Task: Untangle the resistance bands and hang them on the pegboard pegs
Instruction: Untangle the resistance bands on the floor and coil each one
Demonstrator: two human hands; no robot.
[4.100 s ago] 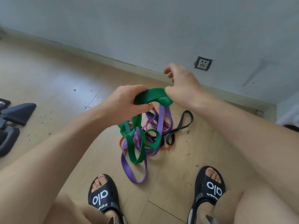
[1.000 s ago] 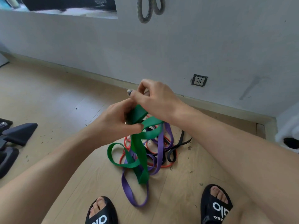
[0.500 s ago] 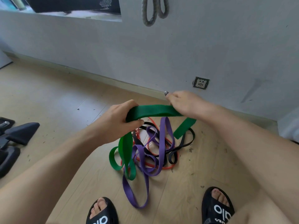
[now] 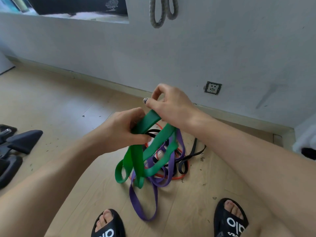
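Observation:
A tangle of resistance bands lies on the wooden floor in front of my feet. The wide green band is lifted above it. My left hand grips the green band's upper part, fingers curled round it. Close to its right, my right hand holds the same band where it folds over. A purple band loops through the green one and trails toward my feet. A thin orange band and a black band lie underneath. No pegboard is in view.
A grey wall with a socket runs behind the pile. Grey rope loops hang on it at the top. Black equipment sits on the floor at the left. My feet wear black sandals.
My hands have come close together again, folding the green band that was stretched flat between them half a second ago. Its loops hang lower over the pile.

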